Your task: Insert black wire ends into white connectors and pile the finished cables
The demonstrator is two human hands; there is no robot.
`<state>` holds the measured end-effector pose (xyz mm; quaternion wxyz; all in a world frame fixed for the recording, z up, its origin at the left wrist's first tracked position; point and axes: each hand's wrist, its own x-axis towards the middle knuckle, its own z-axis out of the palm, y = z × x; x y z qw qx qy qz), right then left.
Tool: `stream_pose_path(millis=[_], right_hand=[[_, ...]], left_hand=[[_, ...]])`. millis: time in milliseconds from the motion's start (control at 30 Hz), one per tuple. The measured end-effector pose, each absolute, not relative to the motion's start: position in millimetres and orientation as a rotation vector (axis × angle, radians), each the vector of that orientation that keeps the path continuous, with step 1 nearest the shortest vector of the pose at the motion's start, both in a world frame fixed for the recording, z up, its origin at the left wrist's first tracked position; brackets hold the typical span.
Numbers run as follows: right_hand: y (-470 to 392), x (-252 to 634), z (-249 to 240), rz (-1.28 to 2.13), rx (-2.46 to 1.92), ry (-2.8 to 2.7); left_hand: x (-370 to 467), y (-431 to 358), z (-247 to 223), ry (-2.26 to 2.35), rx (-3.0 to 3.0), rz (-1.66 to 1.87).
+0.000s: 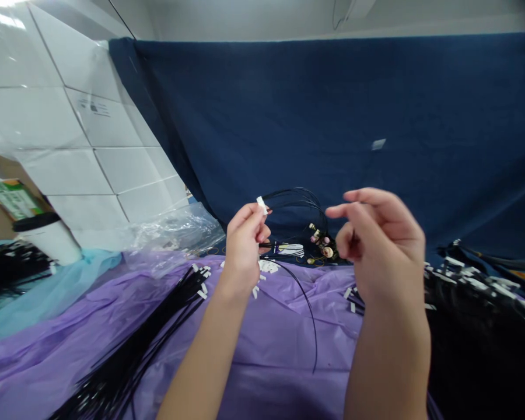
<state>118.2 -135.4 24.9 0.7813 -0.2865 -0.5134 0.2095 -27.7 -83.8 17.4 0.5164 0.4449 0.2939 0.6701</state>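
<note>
Near the middle of the view, my left hand (245, 239) is closed, pinching a small white tag (261, 205) between thumb and fingers. Thin black cords (300, 195) run from the tag in an arc to the right, towards my other hand. One loose black cord (308, 303) hangs down below my left hand. My right hand (378, 239) is raised to the right, two fingers stretched out towards the cords and the others curled. Nothing shows between its fingers. Whether a fingertip touches the cords I cannot tell.
A bundle of black cords with white ends (157, 326) lies on purple sheeting (289, 344) at left. A larger dark pile (481, 338) is at right. Small artificial-looking flowers (326, 248) sit behind. White boxes (87, 175), a lidded cup (48, 236) and a blue cloth (332, 116) stand around.
</note>
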Motion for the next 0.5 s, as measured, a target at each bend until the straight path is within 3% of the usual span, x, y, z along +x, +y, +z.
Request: stream_pose_path(millis=[200,500], right_hand=[[-133.0,116.2,19.9,0.317,-1.031,-1.428],[-133.6,119.2,19.3,0.304,-1.130,-1.535]], left_hand=[[-25.8,-87.3,18.0,0.670,1.144,1.590],[-26.5,-89.3,18.4,0.646,1.211,1.561]])
